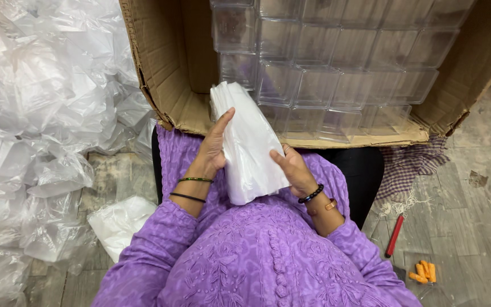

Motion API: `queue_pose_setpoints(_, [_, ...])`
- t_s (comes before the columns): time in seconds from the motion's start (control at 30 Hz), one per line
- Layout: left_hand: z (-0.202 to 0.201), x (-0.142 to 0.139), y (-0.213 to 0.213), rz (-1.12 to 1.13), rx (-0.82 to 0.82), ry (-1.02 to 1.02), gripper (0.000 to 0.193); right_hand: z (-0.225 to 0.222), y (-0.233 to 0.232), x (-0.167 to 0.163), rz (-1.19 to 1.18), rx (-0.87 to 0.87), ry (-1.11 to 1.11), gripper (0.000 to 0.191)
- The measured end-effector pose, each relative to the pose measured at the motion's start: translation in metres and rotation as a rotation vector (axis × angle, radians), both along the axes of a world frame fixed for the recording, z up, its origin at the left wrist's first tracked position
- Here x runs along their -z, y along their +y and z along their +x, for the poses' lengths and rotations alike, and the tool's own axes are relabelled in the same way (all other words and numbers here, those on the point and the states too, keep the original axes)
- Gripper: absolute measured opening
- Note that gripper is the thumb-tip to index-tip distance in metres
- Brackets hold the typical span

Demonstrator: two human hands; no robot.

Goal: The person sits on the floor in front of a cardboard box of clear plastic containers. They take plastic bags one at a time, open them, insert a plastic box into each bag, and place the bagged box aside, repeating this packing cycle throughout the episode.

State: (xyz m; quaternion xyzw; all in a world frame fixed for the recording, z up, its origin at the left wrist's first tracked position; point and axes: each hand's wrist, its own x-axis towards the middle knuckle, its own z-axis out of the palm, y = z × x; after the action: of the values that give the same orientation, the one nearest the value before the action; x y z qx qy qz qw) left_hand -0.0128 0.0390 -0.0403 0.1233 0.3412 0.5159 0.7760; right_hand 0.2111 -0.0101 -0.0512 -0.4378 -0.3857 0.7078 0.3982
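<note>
On the lap, just in front of the open cardboard box [166, 68], sits a thick stack of white plastic bags [248, 145], held upright and slightly tilted; left hand [214, 149] flat against the stack's left face, fingers stretched up along it, palm pressing rather than curled round; right hand [292, 169] at the lower right edge, thumb on the front sheet, other fingers hidden behind, so grip on that side looks like a pinch but cannot tell fully; hands apart, stack clamped between them; box behind holds rows of clear plastic containers [336, 62], packed touching; heap of loose clear bags [35, 125] to the left on the floor, one more white bag bundle [121, 222] near the left elbow; red pen-like stick [394, 236] and small orange pieces [423, 272] on the floor at right, well apart from the hands; judgement: step looks like squaring or peeling one bag off the stack; best done by keeping left palm steady as backstop, thumb sliding only the top sheet, stack bottom resting on the lap so sheets do not fan or slip.
</note>
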Motion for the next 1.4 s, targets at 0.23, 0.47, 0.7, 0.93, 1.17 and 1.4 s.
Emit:
queue_pose_setpoints(0.23, [-0.007,0.027,0.0,0.092,0.043,0.013,0.059,-0.005,0.001,0.012,0.272,0.031,-0.253,0.036])
queue_pose_setpoints(0.47, [-0.019,0.019,-0.006,0.094,0.026,-0.328,0.063,0.002,0.006,0.023,-0.047,0.034,0.157,0.035])
queue_pose_setpoints(0.7, [-0.009,-0.006,-0.006,0.157,0.061,0.25,0.075,-0.008,-0.006,0.01,0.497,0.086,-0.403,0.022])
queue_pose_setpoints(0.93, [0.01,-0.015,-0.01,0.242,-0.034,0.294,0.074,-0.016,-0.014,-0.016,0.911,0.149,-0.846,0.027])
queue_pose_setpoints(1.17, [0.016,0.019,-0.005,0.269,-0.146,0.278,0.053,-0.024,-0.015,-0.034,0.777,0.105,-0.859,0.031])
queue_pose_setpoints(1.4, [-0.007,0.054,0.005,0.152,-0.259,0.19,0.038,-0.034,-0.003,-0.068,1.174,0.136,-0.862,0.051])
